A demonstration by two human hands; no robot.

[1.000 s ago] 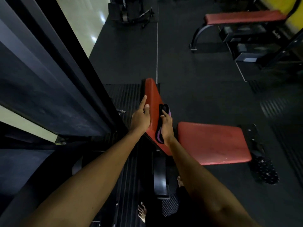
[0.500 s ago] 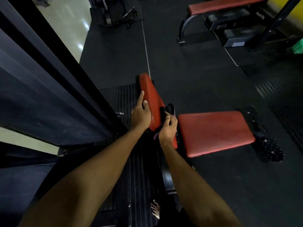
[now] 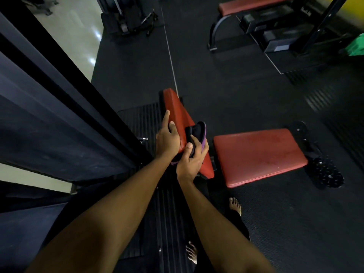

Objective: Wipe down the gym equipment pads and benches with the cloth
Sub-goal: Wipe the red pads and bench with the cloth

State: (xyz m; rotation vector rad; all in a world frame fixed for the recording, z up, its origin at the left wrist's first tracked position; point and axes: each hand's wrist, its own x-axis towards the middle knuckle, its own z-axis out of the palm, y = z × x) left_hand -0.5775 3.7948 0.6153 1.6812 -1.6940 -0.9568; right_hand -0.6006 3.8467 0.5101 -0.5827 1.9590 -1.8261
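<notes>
Your left grip [image 3: 167,140] clasps the back pad [image 3: 175,108], your right grip [image 3: 192,161] pinches the cloth [image 3: 198,132] against it; seat pad [image 3: 256,156] and far bench [image 3: 256,4] likely remain.

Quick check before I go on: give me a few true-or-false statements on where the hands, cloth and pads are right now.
1. The right hand holds the cloth against the tilted back pad. True.
2. The left hand lies on the flat seat pad. False: it holds the back pad's left edge.
3. The cloth is plain white. False: it is dark with purple.
4. A second red bench stands farther off. True.
</notes>
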